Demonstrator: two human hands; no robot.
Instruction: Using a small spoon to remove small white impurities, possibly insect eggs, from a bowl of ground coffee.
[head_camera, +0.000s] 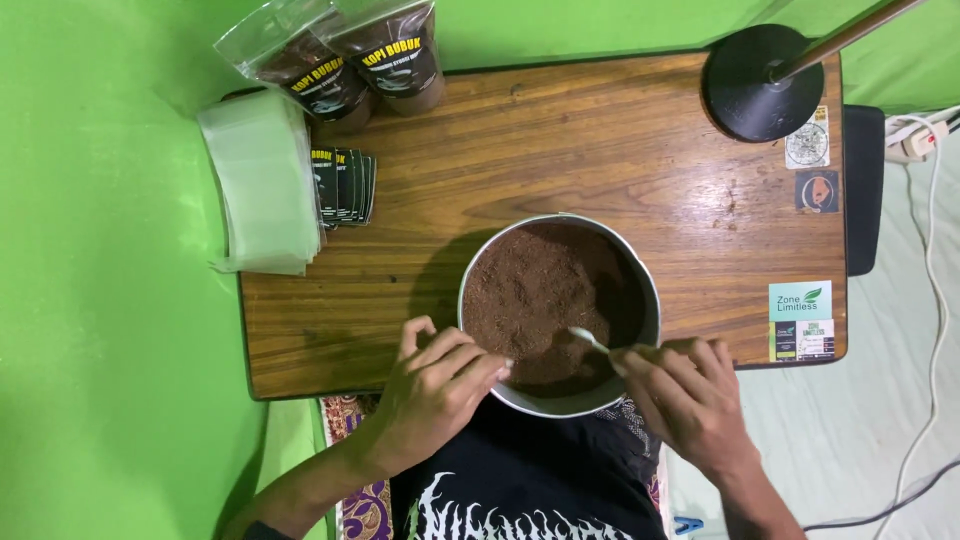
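At the bottom centre of the frame the person wears a black shirt (530, 480) with jagged white lettering printed across the chest. Both forearms are bare, with no sleeves in view. The left hand (435, 385) and right hand (685, 395) carry no gloves or rings.

Bowl (640, 290) on table (560, 150), bags (350, 60) behind, pouches (260, 180) left.

- A wooden table (560, 150) with a dark grain fills the middle.
- Green backdrop (110, 350) covers the left side and top edge.
- A round black stand base (750, 85) sits on the table's far right corner.
- White cables (935, 300) trail over the pale floor (870, 430) at right.
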